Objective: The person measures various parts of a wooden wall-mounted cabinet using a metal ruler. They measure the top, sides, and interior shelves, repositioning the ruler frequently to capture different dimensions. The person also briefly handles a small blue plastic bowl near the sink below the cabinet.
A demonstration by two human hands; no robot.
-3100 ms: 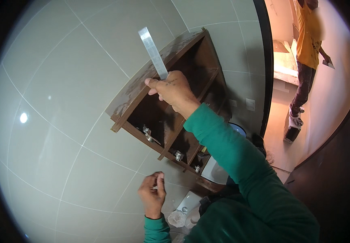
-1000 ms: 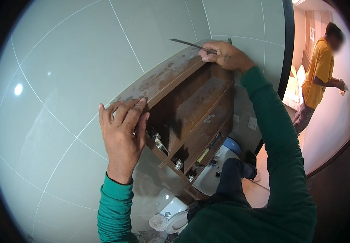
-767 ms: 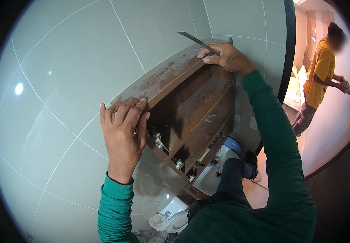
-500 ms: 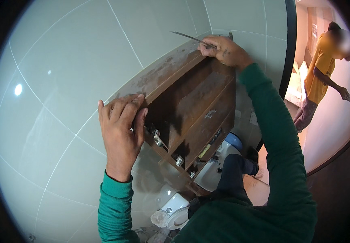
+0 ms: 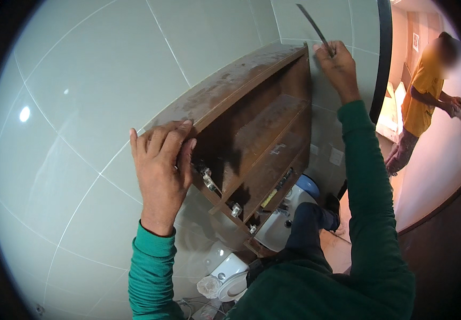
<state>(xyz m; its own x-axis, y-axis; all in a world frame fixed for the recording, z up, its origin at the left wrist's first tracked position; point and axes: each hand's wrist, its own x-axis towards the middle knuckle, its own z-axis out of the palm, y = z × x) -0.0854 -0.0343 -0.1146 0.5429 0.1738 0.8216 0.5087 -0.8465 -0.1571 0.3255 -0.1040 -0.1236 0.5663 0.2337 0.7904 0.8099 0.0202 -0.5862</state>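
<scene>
A brown wooden wall cabinet (image 5: 252,66) stands open-fronted against the tiles, its top coated with pale dust. My left hand (image 5: 161,170) grips its near left top corner, fingers bent over the top and thumb against the front edge. Raised beyond the cabinet's far right corner, my right hand (image 5: 338,64) pinches a thin dark flat strip (image 5: 312,24), which looks like a saw blade. The strip points up and left, apart from the cabinet. Metal hinges (image 5: 208,180) sit along the left side, and a small yellow-and-dark item (image 5: 274,193) lies on a lower shelf.
Below the cabinet are a white washbasin (image 5: 273,234), a blue round thing (image 5: 308,185) and a white toilet (image 5: 233,277). Past the dark door frame (image 5: 382,64), a person in a yellow shirt (image 5: 420,101) stands by a pale wall holding a flat tool.
My right hand has lifted off the cabinet's top edge and moved right with the strip, which now points more steeply upward. My left hand stays put. The other person's hands have come together.
</scene>
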